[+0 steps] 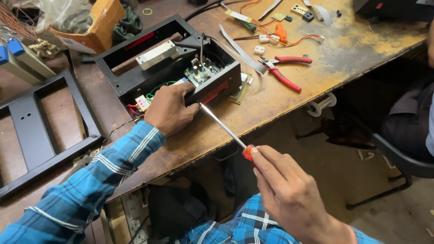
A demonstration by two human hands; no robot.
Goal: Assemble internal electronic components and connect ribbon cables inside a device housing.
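Observation:
My left hand (pixel 169 110) grips the near corner of a black metal case (pixel 129 80) on the wooden workbench, thumb against its front wall. Inside the case sit a green circuit board (pixel 199 72) and a silver metal block (pixel 157 54). My right hand (pixel 289 192) holds a screwdriver (pixel 224 127) by its red handle. The long steel shaft points up and left, its tip touching the case's front wall beside my left thumb.
Red-handled pliers (pixel 285 70) lie on the bench (pixel 280 97) to the right of the case, with wires, ribbon cables and small connectors behind. A black metal frame (pixel 81 113) lies at left. A cardboard box (pixel 97 27) stands at the back. Another person sits at the right edge.

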